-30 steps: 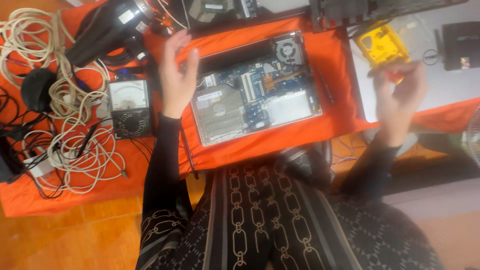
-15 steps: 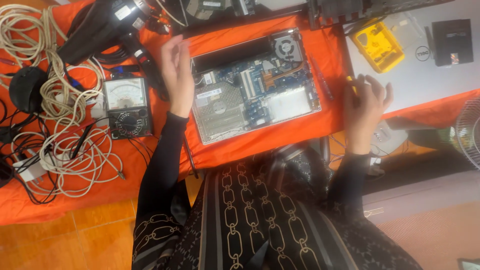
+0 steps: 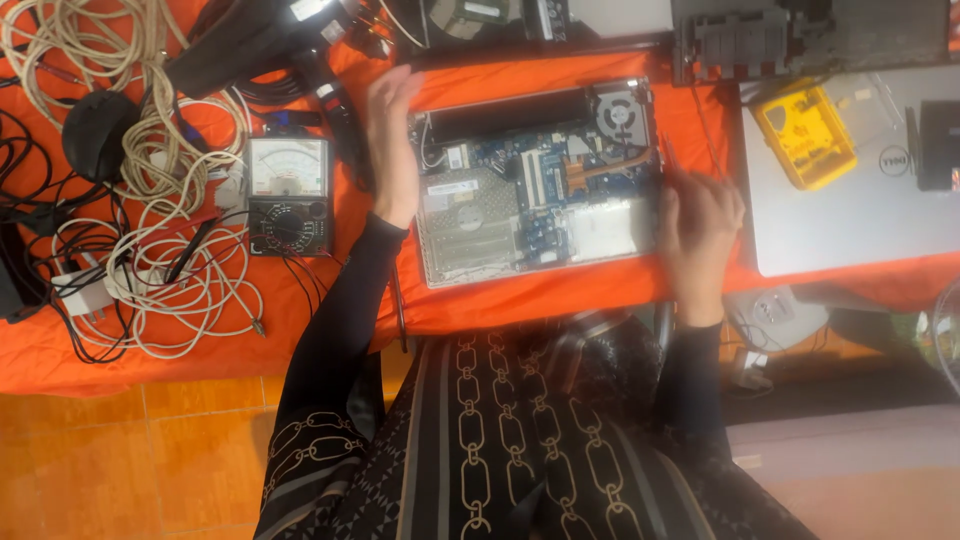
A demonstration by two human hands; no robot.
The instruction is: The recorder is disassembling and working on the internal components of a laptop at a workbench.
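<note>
Clearly the opened laptop (image 3: 535,185), between the flat, released left hand (image 3: 392,150) and the blurred right hand (image 3: 700,225) of unclear grip, looks rigid yet fragile; hold its edges.

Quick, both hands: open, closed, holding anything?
Left hand: open, flat against the opened laptop edge.
Right hand: blurred, cannot tell.

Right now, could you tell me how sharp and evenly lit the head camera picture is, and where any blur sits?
In the head view, light is fairly even and warm over the orange cloth; the opened laptop and the analog meter read reasonably sharp; the right hand is smeared by motion blur, the left hand slightly soft; the silver closed laptop looks brightest, without harsh glare.
</note>
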